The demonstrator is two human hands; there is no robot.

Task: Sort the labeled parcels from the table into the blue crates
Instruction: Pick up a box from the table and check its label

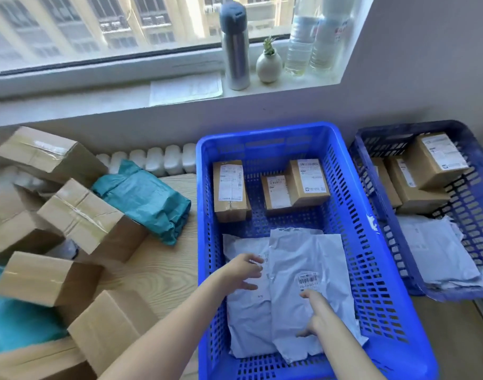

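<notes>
A bright blue crate point(377, 259) stands in front of me. Inside lie two grey poly mailers: one with a barcode label point(306, 259) on top, another point(248, 319) under it to the left. Three labeled cardboard boxes sit at the crate's far end, among them a tall one point(229, 187). My left hand point(244, 272) hovers with loosely spread fingers over the left mailer. My right hand point(317, 314) rests on the top mailer, index finger stretched toward the barcode. A darker blue crate point(478, 215) at right holds labeled boxes and grey mailers.
Several taped cardboard boxes point(81, 215) and a teal bag parcel point(149, 198) lie on the wooden table point(158, 267) at left. A flask point(234, 48), a small vase and bottles stand on the windowsill behind. A radiator runs along the wall.
</notes>
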